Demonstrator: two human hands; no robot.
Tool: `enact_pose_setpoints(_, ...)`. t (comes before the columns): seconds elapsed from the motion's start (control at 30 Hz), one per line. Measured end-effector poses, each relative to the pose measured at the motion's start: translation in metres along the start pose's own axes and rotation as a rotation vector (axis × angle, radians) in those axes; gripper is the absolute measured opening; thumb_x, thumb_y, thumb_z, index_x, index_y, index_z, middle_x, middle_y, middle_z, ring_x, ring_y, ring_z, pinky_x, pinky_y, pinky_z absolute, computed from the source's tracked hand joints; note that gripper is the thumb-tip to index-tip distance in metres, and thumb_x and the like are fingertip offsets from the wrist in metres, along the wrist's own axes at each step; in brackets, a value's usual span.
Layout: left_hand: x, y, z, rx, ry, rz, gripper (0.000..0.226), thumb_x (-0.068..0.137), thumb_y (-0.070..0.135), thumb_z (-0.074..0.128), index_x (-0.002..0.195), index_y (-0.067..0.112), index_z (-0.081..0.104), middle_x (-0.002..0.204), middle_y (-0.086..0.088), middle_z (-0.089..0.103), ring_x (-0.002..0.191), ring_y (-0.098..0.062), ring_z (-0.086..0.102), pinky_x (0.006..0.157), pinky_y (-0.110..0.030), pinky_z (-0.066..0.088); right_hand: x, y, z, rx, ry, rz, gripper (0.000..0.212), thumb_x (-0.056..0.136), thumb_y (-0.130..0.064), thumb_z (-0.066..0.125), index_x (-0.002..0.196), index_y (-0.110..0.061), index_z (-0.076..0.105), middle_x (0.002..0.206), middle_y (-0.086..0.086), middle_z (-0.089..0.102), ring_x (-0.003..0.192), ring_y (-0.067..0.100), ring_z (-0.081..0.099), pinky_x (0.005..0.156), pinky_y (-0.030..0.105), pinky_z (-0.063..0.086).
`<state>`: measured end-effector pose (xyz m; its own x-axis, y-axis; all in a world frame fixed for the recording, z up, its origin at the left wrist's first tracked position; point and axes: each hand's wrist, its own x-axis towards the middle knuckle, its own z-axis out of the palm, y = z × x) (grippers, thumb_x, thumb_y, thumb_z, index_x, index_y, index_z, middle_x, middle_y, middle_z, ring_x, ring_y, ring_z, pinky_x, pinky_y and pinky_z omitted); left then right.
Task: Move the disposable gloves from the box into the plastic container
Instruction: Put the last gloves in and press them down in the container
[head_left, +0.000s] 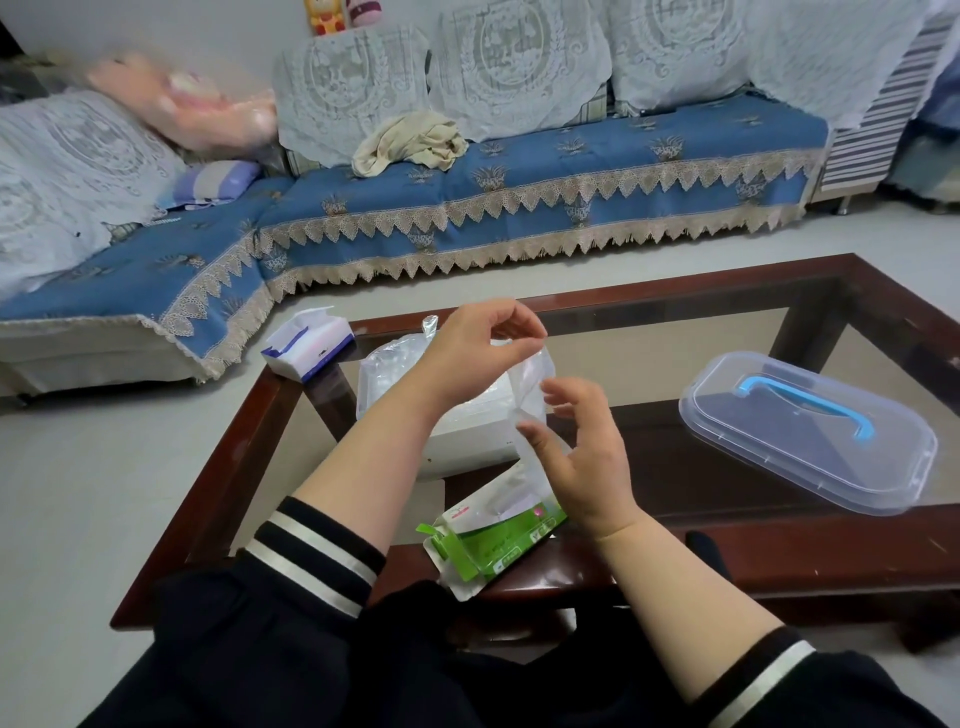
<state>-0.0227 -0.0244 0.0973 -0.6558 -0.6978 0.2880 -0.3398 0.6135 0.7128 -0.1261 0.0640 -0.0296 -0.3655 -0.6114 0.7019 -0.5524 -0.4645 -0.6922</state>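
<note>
A green and white glove box (493, 540) lies open at the table's near edge. Behind it stands a white plastic container (467, 447) with a heap of clear disposable gloves (387, 374) inside. My left hand (483, 348) hovers over the container and pinches the top of one thin clear glove (530, 379) between thumb and fingertips. The glove hangs down toward the box. My right hand (576, 447) is just right of the glove, fingers spread and relaxed, thumb close to the film; I cannot tell if it touches.
The container's clear lid (810, 431) with a blue handle lies on the right of the glass-topped wooden table (223, 467). A tissue pack (309, 345) sits at the far left corner. A blue sofa stands beyond the table.
</note>
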Motion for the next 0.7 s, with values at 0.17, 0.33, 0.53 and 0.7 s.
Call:
enact_pose_setpoints(0.17, 0.001, 0.011, -0.011, -0.101, -0.063, 0.017, 0.022, 0.095, -0.003, 0.05, 0.102, 0.018, 0.054, 0.09, -0.005, 0.056, 0.069, -0.009, 0.059, 0.065, -0.02, 0.051, 0.009, -0.007, -0.005, 0.259, 0.069, 0.352, 0.075, 0.085, -0.075, 0.03, 0.139, -0.023, 0.031, 0.132, -0.013, 0.048, 0.118, -0.001, 0.049, 0.093, 0.01, 0.039)
enact_pose_setpoints(0.33, -0.004, 0.015, -0.013, -0.089, -0.176, 0.005, 0.026, 0.095, -0.009, 0.044, 0.092, 0.011, 0.06, 0.095, -0.013, 0.056, 0.056, 0.002, 0.051, 0.052, -0.014, 0.043, 0.014, -0.011, -0.009, 0.329, -0.08, 0.465, 0.101, 0.073, -0.088, 0.024, 0.15, -0.023, 0.015, 0.139, -0.019, 0.047, 0.114, -0.029, 0.036, 0.086, -0.006, 0.027)
enact_pose_setpoints(0.53, -0.006, 0.017, -0.022, -0.101, -0.359, -0.06, 0.041, 0.087, -0.017, 0.039, 0.082, 0.014, 0.065, 0.074, 0.013, 0.062, 0.054, -0.002, 0.046, 0.054, -0.017, 0.041, 0.013, -0.017, -0.005, 0.37, -0.154, 0.479, 0.098, 0.063, -0.094, 0.033, 0.142, -0.036, 0.025, 0.096, -0.016, 0.057, 0.087, -0.006, 0.053, 0.081, 0.007, 0.04)
enact_pose_setpoints(0.7, -0.009, 0.016, -0.03, -0.095, -0.523, -0.07, 0.036, 0.094, -0.009, 0.043, 0.083, 0.016, 0.066, 0.073, 0.013, 0.061, 0.06, -0.003, 0.046, 0.056, -0.016, 0.039, 0.023, -0.025, -0.012, 0.505, -0.372, 0.568, 0.04, 0.069, -0.062, 0.066, 0.104, -0.041, 0.063, 0.116, -0.008, 0.055, 0.103, 0.0, 0.054, 0.088, 0.019, 0.041)
